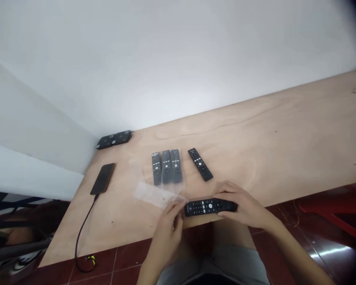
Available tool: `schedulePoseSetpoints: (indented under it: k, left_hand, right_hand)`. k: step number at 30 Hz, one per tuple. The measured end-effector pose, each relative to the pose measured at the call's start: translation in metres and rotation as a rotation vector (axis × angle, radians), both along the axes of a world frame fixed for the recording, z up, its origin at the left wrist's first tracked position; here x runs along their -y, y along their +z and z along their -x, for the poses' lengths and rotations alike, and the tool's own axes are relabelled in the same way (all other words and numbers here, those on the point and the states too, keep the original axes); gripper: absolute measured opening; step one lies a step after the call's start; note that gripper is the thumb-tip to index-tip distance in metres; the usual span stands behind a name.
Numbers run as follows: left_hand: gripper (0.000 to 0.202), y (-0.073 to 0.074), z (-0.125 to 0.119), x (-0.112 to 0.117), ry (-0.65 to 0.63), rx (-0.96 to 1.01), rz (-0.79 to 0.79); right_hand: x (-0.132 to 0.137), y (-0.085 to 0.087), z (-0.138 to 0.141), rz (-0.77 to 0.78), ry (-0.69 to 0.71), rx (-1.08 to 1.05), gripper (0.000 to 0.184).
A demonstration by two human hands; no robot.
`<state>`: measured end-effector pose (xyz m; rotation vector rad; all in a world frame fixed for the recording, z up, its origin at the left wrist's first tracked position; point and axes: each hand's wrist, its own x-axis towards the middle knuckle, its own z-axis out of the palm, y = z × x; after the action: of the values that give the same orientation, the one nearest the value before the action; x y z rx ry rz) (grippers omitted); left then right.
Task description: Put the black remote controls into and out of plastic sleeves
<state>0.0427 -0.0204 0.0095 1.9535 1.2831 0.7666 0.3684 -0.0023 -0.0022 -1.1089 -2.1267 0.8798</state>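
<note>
My right hand (242, 204) is wrapped round the right end of a black remote control (209, 206), held level over the near edge of the wooden table (284, 130). My left hand (171, 222) pinches the end of a clear plastic sleeve (156, 195) that lies flat on the table, right at the remote's left end. Behind them three remotes in clear sleeves (166, 166) lie side by side. One bare black remote (200, 164) lies slanted to their right.
A dark phone (103, 178) lies at the table's left with a black cable (82, 233) running off the front edge. Two small black boxes (114, 139) sit against the white wall. Dark red floor tiles and my knees show below the table.
</note>
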Motion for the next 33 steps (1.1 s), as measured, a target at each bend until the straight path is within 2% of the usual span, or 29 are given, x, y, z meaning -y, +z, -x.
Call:
schedulePoseSetpoints:
  k: [4,7,11,14,18,24,28,33]
  left_hand:
    - [0.037,0.005,0.014,-0.008,-0.142,-0.054,-0.094]
    - [0.039,0.007,0.023,-0.016,-0.233,-0.133,-0.109]
    - [0.039,0.011,0.025,-0.025,-0.275,-0.237,-0.177]
    - [0.043,0.007,0.022,-0.029,-0.318,-0.225,-0.236]
    - [0.05,-0.003,0.017,-0.03,-0.287,-0.155,-0.28]
    - [0.054,-0.013,0.002,-0.023,-0.244,-0.173,-0.319]
    - [0.061,-0.011,-0.002,-0.022,-0.26,-0.185,-0.287]
    - [0.084,0.0,0.019,-0.022,-0.232,-0.246,-0.189]
  right_hand:
    - [0.001,-0.006,0.003,-0.021,-0.024,0.013,0.045]
    - [0.002,-0.009,0.004,-0.023,-0.048,0.03,0.045]
    - [0.002,-0.01,0.005,-0.018,-0.053,0.026,0.045]
    - [0.001,-0.01,0.006,-0.022,-0.052,0.01,0.047]
    - [0.002,-0.005,0.013,-0.021,-0.051,0.002,0.046]
    - [0.001,0.005,0.039,0.029,-0.002,0.009,0.048]
    - [-0.004,0.007,0.053,0.053,0.027,0.008,0.049]
    - [-0.003,-0.002,0.042,0.122,-0.077,-0.046,0.068]
